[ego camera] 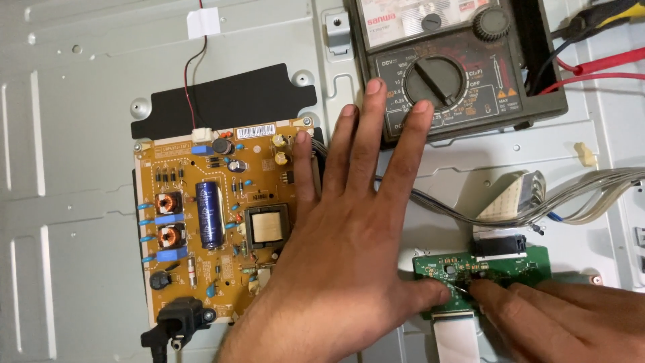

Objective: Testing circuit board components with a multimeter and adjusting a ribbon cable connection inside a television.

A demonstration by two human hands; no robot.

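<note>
The left hand (pixel 349 242) lies flat and spread, palm down, over the metal chassis (pixel 74 202) between two boards. It grasps nothing: the fingers are splayed and straight, their tips reaching up to the lower edge of the multimeter (pixel 457 67), and the thumb stretches right until its tip touches the left end of the small green board (pixel 484 269). The heel and little-finger side of this hand cover the right edge of the large yellow board (pixel 215 215).

The right hand (pixel 557 316) comes in from the lower right. Its fingers are pinched together on the green board's near edge, just right of the left thumb; a thin dark tip shows between thumb and fingers, but I cannot tell whether it is a held probe or part of the board. So the green board lies to the right of the left palm and directly under the right fingertips, making the right hand the nearer one. Its long axis runs left to right, with a black connector (pixel 498 245) on its far edge and a flat white ribbon (pixel 457 339) leaving its near edge toward the viewer.

A grey wire bundle (pixel 591 191) sweeps from behind the left fingers to the right edge. Red leads (pixel 605 67) leave the multimeter, whose dial (pixel 435 81) sits just above the left fingertips. A black plug (pixel 176 323) sits at the yellow board's near corner
</note>
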